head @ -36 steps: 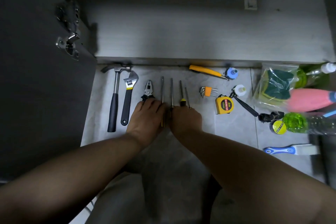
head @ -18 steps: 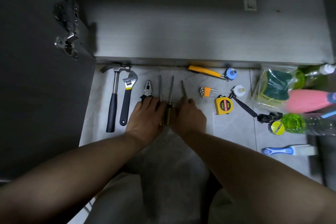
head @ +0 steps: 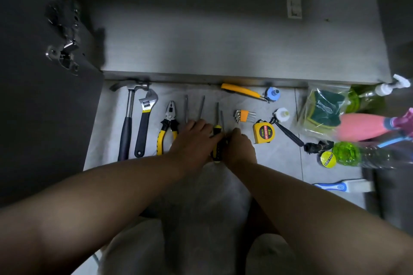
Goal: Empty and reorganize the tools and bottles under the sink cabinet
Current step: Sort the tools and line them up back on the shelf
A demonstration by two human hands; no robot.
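Observation:
Tools lie in a row on the grey floor tiles in front of the open sink cabinet (head: 223, 47). My left hand (head: 192, 140) rests flat over the handles of two screwdrivers; only their shafts (head: 202, 107) show. A yellow-and-black screwdriver (head: 216, 143) lies between my hands, with both thumbs against it. My right hand (head: 240, 149) curls over the hidden handle of a thin screwdriver (head: 222, 118). To the left lie a hammer (head: 128, 118), an adjustable wrench (head: 145, 118) and yellow pliers (head: 169, 123).
Right of my hands lie hex keys (head: 244, 116), a tape measure (head: 263, 133), an orange knife (head: 241, 90), a bag of sponges (head: 324, 107), a pink bottle (head: 362, 126), green bottles (head: 348, 154) and a blue brush (head: 339, 186). The open cabinet door (head: 33, 107) stands at the left.
My left hand has slid right, off the pliers' handles and onto the screwdrivers. The yellow-and-black screwdriver now lies between my hands, and the screwdriver shafts sit spread apart.

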